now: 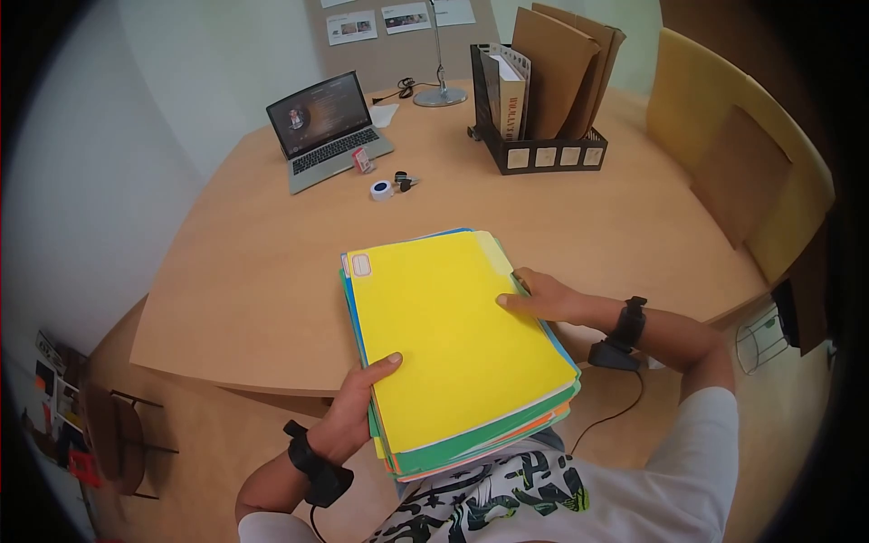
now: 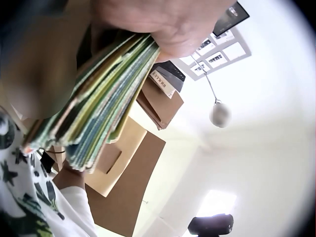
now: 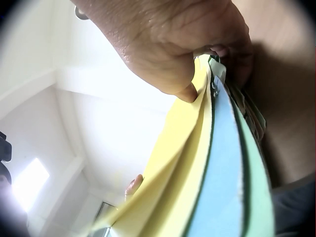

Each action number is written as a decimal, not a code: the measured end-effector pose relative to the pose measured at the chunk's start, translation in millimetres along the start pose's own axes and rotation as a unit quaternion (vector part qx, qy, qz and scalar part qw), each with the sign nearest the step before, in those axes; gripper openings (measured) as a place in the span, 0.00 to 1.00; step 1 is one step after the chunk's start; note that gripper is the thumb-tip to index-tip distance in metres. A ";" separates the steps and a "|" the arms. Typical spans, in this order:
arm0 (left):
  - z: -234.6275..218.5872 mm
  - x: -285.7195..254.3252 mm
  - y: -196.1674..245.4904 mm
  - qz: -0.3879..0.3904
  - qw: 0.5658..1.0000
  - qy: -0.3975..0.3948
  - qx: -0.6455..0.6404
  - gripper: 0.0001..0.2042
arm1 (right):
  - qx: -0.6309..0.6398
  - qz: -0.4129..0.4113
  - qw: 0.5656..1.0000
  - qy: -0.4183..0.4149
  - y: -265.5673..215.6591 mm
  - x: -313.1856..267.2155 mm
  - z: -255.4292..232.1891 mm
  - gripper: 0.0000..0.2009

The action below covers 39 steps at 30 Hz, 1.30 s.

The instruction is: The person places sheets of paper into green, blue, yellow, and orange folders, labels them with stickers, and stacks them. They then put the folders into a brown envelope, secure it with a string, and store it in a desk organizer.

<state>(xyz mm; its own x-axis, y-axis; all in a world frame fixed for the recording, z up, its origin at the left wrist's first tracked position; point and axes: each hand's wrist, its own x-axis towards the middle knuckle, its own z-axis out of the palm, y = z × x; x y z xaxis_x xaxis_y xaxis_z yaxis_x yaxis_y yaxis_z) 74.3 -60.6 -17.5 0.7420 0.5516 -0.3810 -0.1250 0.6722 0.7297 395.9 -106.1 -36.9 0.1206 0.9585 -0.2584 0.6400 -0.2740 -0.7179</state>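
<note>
A thick stack of coloured folders (image 1: 453, 335), yellow on top, is held at the table's near edge, its lower end close to the person's shirt. The left hand (image 1: 355, 407) grips its left side, thumb on the yellow cover. On the right side the right hand (image 1: 548, 297) grips the stack, thumb on top and fingers underneath. The left wrist view shows the left hand (image 2: 163, 22) against the many layered edges (image 2: 106, 103). In the right wrist view the right hand (image 3: 173, 44) pinches yellow, blue and green folders (image 3: 222, 163).
On the table (image 1: 235, 271) stand an open laptop (image 1: 326, 131), a small red-and-white item (image 1: 363, 161), a white tape roll (image 1: 381, 190), small black objects (image 1: 405, 181) and a lamp base (image 1: 440, 96). A black organizer (image 1: 543, 156) holds a book and brown folders. A yellow chair (image 1: 742, 136) is at right.
</note>
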 end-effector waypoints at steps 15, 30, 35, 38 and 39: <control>14.7 72.2 107.1 0.420 0.817 -0.063 0.390 0.26 | 0.430 -0.289 0.844 0.141 -53.2 11.1 -73.3 0.28; 36.7 108.7 116.9 0.599 0.755 0.002 0.268 0.45 | 0.330 -0.311 0.858 0.240 -69.3 4.9 -80.4 0.36; 68.7 97.0 138.2 0.678 0.672 0.038 0.297 0.52 | 0.355 -0.341 0.830 0.262 -70.2 7.4 -76.6 0.40; 73.1 94.6 147.9 0.708 0.647 0.006 0.285 0.49 | 0.405 -0.372 0.808 0.213 -57.6 13.7 -89.6 0.40; 76.7 90.5 151.9 0.710 0.628 0.016 0.318 0.47 | 0.399 -0.374 0.812 0.205 -54.9 13.8 -91.4 0.40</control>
<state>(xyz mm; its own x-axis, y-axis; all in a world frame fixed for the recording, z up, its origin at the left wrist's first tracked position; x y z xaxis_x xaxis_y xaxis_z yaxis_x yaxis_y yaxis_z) 172.9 53.6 102.4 0.1653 0.3880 0.9067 -0.3505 -0.8363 0.4217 431.8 -70.6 58.1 0.2712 0.7811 0.5624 -0.0248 0.5898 -0.8072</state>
